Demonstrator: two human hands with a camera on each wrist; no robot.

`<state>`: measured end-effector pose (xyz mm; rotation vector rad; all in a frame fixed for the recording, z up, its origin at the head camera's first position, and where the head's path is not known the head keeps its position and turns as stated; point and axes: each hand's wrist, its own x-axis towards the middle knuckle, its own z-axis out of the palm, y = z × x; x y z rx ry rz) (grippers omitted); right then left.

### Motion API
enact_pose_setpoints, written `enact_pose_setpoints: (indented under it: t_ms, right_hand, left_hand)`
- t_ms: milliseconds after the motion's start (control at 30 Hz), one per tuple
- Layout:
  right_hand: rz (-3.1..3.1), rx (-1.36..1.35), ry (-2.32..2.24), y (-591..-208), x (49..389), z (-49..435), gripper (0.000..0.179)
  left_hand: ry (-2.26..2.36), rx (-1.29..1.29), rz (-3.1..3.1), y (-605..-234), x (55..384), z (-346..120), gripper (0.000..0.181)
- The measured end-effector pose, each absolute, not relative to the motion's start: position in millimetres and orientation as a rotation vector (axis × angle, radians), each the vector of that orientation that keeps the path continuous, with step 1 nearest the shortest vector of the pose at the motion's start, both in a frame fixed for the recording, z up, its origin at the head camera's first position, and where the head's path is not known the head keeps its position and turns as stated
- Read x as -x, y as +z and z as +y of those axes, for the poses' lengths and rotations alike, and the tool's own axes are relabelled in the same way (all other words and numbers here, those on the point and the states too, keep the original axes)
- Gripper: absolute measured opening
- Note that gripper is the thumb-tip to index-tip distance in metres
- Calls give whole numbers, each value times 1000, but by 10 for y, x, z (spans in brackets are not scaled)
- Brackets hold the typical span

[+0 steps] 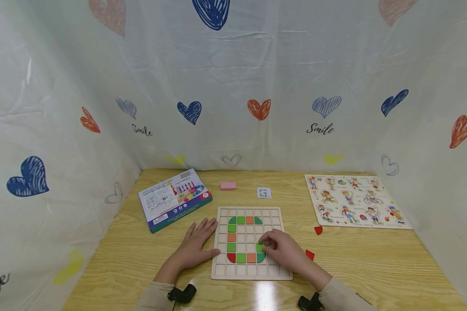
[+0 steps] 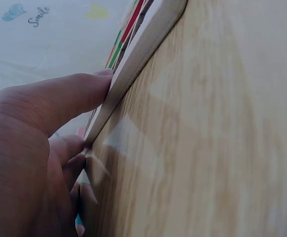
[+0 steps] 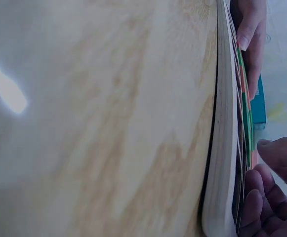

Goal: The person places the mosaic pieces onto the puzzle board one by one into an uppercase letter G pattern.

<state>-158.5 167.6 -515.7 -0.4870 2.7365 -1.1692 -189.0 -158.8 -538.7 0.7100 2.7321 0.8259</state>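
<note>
A square wooden grid board (image 1: 219,272) lies on the table, with green, orange and red tiles forming a rounded outline. At the board's left edge rests my left hand (image 1: 196,242), fingers spread; its thumb (image 2: 91,91) touches the board's side in the left wrist view. My right hand (image 1: 282,250) is over the right part of the board, its thumb and forefinger curled at a green square tile (image 1: 259,248) above the teal corner tile (image 1: 260,258). In the right wrist view, the fingers (image 3: 254,205) partly hide the board's edge (image 3: 225,123).
Two red pieces, a rounded one (image 1: 318,230) and another (image 1: 310,255), lie right of the board. A game box (image 1: 175,198) stands back left. Behind are a pink block (image 1: 228,186) and a small printed card (image 1: 263,192). A picture puzzle board (image 1: 358,201) lies back right.
</note>
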Motion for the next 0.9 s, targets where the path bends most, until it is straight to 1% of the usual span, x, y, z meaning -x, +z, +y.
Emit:
enact_pose_setpoints:
  t_ms: [300,500,900]
  right_hand:
    - [2783,313,-1245,-5107,1549,1895,12]
    - [2823,183,-1241,-5123,1548,2185,13]
    - [2952,90,-1135,-5160,1534,2851,15]
  left_hand:
    - [824,-708,2726,-5380,1897,-1584,86]
    - [825,-711,2726,-5376,1899,-1584,86]
    - [823,-728,2735,-5402,1901,-1595,87]
